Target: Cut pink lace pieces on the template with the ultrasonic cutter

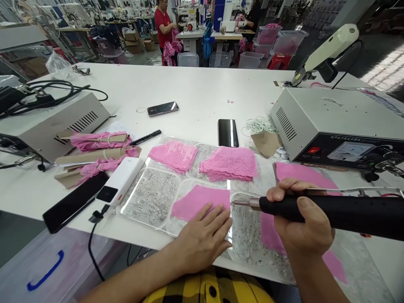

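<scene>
My left hand (203, 235) lies flat with its fingers stretched over the lower edge of a pink fabric piece (199, 200). The piece rests on a glossy marble-patterned sheet (153, 195). In my right hand (303, 223) is a thick black-handled tool (347, 212), gripped like a pen, with a cable at its side. Its thin metal tip points left, close to the fabric's right edge; whether it touches, I cannot tell. Behind the piece sit two stacks of pink lace, a left stack (173, 155) and a right stack (229, 163). More pink fabric (303, 173) lies around my right hand.
A grey control box (334, 122) with a meter stands at right, another box (59, 122) at left. Two phones, a black pen (145, 137), tied pink bundles (99, 141) and a white power bank (121, 179) lie on the table. A person in red (162, 25) stands beyond.
</scene>
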`<state>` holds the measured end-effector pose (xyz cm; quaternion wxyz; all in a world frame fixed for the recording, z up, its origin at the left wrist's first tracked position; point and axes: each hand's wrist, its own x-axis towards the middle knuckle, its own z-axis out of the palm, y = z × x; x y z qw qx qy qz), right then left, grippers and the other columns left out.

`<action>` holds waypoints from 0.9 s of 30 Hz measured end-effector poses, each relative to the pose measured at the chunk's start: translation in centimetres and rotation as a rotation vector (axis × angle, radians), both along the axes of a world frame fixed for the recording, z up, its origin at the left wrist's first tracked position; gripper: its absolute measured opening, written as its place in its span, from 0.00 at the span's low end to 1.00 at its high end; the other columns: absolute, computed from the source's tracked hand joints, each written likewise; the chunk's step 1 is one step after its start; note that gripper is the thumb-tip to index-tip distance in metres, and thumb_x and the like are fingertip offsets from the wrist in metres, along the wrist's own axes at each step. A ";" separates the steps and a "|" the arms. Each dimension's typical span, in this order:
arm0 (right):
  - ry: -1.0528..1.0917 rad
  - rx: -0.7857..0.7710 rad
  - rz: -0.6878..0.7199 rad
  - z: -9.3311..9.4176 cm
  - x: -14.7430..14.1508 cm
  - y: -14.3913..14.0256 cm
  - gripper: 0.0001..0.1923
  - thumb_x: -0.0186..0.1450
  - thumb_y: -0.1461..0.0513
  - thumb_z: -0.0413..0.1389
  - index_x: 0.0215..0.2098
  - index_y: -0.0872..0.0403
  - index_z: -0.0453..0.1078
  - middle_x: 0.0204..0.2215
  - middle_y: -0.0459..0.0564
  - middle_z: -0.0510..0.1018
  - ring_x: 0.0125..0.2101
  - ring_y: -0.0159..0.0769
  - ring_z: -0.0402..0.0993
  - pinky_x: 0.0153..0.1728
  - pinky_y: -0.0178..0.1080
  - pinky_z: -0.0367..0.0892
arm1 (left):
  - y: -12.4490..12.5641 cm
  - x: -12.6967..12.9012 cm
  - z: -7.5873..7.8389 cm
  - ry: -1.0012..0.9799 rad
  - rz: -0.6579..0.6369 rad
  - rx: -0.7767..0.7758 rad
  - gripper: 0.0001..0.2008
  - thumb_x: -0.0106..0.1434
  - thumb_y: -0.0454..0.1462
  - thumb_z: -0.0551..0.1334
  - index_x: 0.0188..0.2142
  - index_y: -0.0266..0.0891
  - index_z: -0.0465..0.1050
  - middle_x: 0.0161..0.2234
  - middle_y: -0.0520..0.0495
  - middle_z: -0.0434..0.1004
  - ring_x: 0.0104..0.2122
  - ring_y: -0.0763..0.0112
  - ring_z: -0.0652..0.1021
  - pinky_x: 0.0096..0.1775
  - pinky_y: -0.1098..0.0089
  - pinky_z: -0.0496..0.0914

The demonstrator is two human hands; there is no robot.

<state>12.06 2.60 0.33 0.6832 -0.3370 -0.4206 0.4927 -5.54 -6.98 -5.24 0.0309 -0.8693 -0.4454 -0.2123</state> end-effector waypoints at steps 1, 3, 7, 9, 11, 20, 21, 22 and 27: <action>0.004 0.004 0.003 0.0 0.0 0.0 0.07 0.53 0.60 0.58 0.29 0.53 0.69 0.30 0.46 0.70 0.23 0.28 0.66 0.26 0.39 0.68 | 0.0 0.0 0.0 0.006 0.000 -0.005 0.21 0.70 0.43 0.55 0.56 0.31 0.67 0.58 0.38 0.69 0.61 0.56 0.67 0.60 0.55 0.64; 0.009 0.008 0.013 0.0 0.0 -0.1 0.07 0.53 0.60 0.58 0.30 0.53 0.69 0.30 0.46 0.70 0.23 0.28 0.67 0.26 0.39 0.68 | 0.0 0.0 0.0 0.025 -0.003 -0.020 0.21 0.70 0.43 0.55 0.56 0.31 0.67 0.59 0.37 0.69 0.61 0.56 0.67 0.61 0.54 0.63; -0.004 0.016 0.043 -0.2 0.0 -0.2 0.07 0.53 0.60 0.58 0.30 0.53 0.69 0.30 0.46 0.71 0.22 0.29 0.67 0.25 0.39 0.68 | 0.0 -0.2 0.1 0.055 -0.016 -0.044 0.22 0.71 0.43 0.54 0.57 0.31 0.66 0.59 0.37 0.68 0.61 0.55 0.66 0.60 0.53 0.63; -0.007 0.029 0.050 -0.2 0.0 -0.2 0.07 0.53 0.60 0.58 0.30 0.53 0.69 0.29 0.46 0.71 0.22 0.29 0.68 0.24 0.39 0.68 | 0.0 -0.2 0.1 0.057 -0.019 -0.051 0.22 0.71 0.44 0.54 0.58 0.31 0.66 0.59 0.38 0.68 0.61 0.55 0.66 0.60 0.53 0.63; -0.010 0.043 0.055 -0.2 -0.1 -0.1 0.06 0.53 0.60 0.58 0.30 0.53 0.70 0.29 0.46 0.72 0.22 0.29 0.68 0.24 0.39 0.69 | -0.1 -0.2 0.2 0.065 -0.023 -0.054 0.22 0.71 0.44 0.53 0.57 0.31 0.66 0.59 0.38 0.68 0.61 0.54 0.66 0.60 0.52 0.62; -0.067 0.090 0.077 -0.5 -0.3 0.0 0.04 0.56 0.61 0.58 0.30 0.52 0.68 0.29 0.45 0.71 0.24 0.29 0.69 0.26 0.39 0.70 | 0.0 -0.2 0.3 0.066 -0.028 -0.025 0.22 0.71 0.43 0.54 0.57 0.31 0.66 0.60 0.37 0.67 0.62 0.55 0.65 0.61 0.52 0.62; -0.072 0.099 0.078 -0.5 -0.4 -0.1 0.04 0.56 0.61 0.58 0.30 0.52 0.68 0.29 0.45 0.71 0.24 0.29 0.69 0.27 0.39 0.70 | 0.0 -0.3 0.3 0.068 -0.030 -0.023 0.22 0.71 0.43 0.54 0.57 0.31 0.66 0.60 0.37 0.67 0.62 0.55 0.66 0.61 0.52 0.63; -0.075 0.103 0.078 -0.5 -0.4 -0.1 0.04 0.57 0.61 0.58 0.30 0.52 0.68 0.29 0.45 0.71 0.24 0.29 0.69 0.27 0.39 0.70 | 0.0 -0.3 0.4 0.070 -0.032 -0.019 0.22 0.71 0.43 0.54 0.58 0.31 0.66 0.60 0.38 0.67 0.62 0.55 0.66 0.61 0.52 0.63; -0.038 0.086 0.073 -0.4 -0.2 -0.1 0.04 0.56 0.61 0.58 0.30 0.53 0.68 0.29 0.45 0.71 0.23 0.29 0.69 0.26 0.38 0.70 | -0.4 -0.6 0.7 0.042 -0.061 0.022 0.19 0.70 0.40 0.55 0.55 0.30 0.68 0.59 0.40 0.69 0.61 0.57 0.67 0.62 0.55 0.63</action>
